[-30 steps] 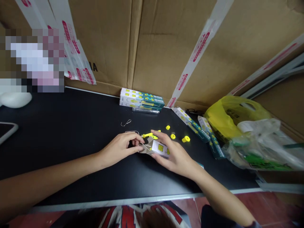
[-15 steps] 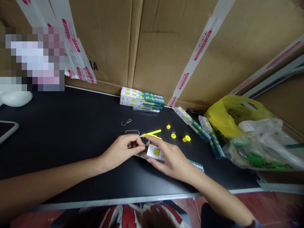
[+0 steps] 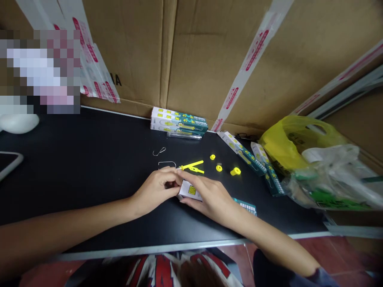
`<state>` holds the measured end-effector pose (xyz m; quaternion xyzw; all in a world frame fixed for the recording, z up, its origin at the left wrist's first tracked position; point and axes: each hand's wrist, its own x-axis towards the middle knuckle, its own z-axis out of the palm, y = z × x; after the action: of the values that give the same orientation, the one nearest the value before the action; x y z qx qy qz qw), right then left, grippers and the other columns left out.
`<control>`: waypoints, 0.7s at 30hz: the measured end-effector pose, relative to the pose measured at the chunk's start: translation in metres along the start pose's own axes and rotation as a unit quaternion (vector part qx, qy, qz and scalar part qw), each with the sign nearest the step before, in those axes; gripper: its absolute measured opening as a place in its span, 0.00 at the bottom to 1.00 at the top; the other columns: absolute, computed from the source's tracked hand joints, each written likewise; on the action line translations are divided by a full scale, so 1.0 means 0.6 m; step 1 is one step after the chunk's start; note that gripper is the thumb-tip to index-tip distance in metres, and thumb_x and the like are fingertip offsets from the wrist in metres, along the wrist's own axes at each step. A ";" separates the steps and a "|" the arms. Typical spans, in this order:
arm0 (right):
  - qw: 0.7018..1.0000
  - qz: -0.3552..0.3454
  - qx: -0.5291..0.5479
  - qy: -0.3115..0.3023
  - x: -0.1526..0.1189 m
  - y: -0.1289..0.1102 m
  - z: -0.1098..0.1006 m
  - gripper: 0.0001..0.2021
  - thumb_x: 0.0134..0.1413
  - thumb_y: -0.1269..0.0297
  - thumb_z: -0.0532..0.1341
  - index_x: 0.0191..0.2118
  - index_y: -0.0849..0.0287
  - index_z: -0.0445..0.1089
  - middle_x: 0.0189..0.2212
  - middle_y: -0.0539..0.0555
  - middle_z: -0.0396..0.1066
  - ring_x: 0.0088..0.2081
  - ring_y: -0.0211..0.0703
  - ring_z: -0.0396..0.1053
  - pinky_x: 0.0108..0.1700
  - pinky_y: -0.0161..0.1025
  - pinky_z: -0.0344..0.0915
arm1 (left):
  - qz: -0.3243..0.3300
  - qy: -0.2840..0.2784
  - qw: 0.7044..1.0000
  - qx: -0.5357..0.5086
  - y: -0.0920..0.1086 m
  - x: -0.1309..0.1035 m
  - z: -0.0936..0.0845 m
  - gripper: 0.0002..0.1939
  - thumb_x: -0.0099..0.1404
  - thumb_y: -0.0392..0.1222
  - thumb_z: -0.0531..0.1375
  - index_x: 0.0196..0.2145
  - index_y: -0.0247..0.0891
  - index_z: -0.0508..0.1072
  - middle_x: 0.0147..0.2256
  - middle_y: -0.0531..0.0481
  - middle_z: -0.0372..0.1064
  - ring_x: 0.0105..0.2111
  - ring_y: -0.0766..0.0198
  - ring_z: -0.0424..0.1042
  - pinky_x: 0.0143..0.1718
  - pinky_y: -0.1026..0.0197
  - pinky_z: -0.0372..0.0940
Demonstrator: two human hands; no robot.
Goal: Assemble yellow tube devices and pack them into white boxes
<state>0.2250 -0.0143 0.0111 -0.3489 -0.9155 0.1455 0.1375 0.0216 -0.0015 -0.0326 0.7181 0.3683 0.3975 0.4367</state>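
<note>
A small white-and-green cardboard box (image 3: 189, 190) lies on the black table in front of me, under my right hand (image 3: 214, 195). The fingers and thumb of that hand wrap around its long sides, and its green end (image 3: 245, 207) shows beyond the wrist. My left hand (image 3: 159, 185) is closed at the left end of the box, fingertips pressed to its flap. Just beyond my fingers lie yellow plastic strips (image 3: 193, 164) and a bent wire hook (image 3: 166, 163). An S-shaped wire hook (image 3: 159, 151) is farther back.
Yellow plastic caps (image 3: 236, 171) lie to the right, near a small spring (image 3: 219, 164). Similar boxes (image 3: 179, 120) are stacked against the cardboard wall, with more boxes (image 3: 243, 153) at right. Beyond those sits a yellow plastic bag (image 3: 284, 139). A phone (image 3: 10, 163) rests at far left.
The flap at the box's left end stood out before and is now folded in against the end. Both hands have drawn closer together, and the box has shifted slightly left.
</note>
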 end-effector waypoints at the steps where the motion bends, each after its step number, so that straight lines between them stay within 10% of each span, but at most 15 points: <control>1: 1.000 0.000 0.000 0.000 0.000 0.000 0.000 0.32 0.61 0.59 0.62 0.66 0.51 0.49 0.53 0.56 0.72 0.48 0.46 0.74 0.47 0.41 0.71 | 0.000 0.002 1.000 -0.007 0.000 0.000 0.001 0.07 0.60 0.31 0.61 0.25 0.37 0.76 0.31 0.53 0.65 0.33 0.67 0.67 0.34 0.66 0.62; 7: 0.995 0.066 -0.069 0.007 -0.004 0.016 -0.012 0.36 0.56 0.51 0.64 0.65 0.56 0.50 0.51 0.60 0.73 0.45 0.52 0.76 0.42 0.43 0.72 | 0.003 0.107 0.994 -0.011 -0.006 0.013 -0.024 0.06 0.58 0.36 0.63 0.24 0.38 0.76 0.39 0.48 0.66 0.41 0.61 0.70 0.41 0.60 0.65; 12: 0.984 0.128 -0.127 -0.008 -0.004 0.043 -0.020 0.21 0.59 0.53 0.61 0.53 0.58 0.63 0.43 0.60 0.77 0.41 0.53 0.77 0.36 0.42 0.71 | -0.008 0.176 0.982 -0.069 -0.026 0.039 -0.065 0.05 0.56 0.40 0.64 0.25 0.37 0.76 0.42 0.43 0.71 0.44 0.56 0.72 0.45 0.56 0.65; 21: 0.993 0.081 -0.088 0.022 -0.004 0.072 -0.007 0.19 0.62 0.54 0.59 0.53 0.59 0.64 0.43 0.59 0.76 0.42 0.49 0.76 0.40 0.40 0.70 | -0.029 0.098 0.990 -0.102 -0.035 0.050 -0.076 0.07 0.57 0.42 0.64 0.26 0.37 0.79 0.41 0.42 0.77 0.43 0.56 0.74 0.44 0.56 0.69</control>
<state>0.2541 0.0156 -0.0012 -0.4357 -0.8903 0.0673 0.1139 -0.0108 0.0471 -0.0306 0.6166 0.3876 0.4886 0.4804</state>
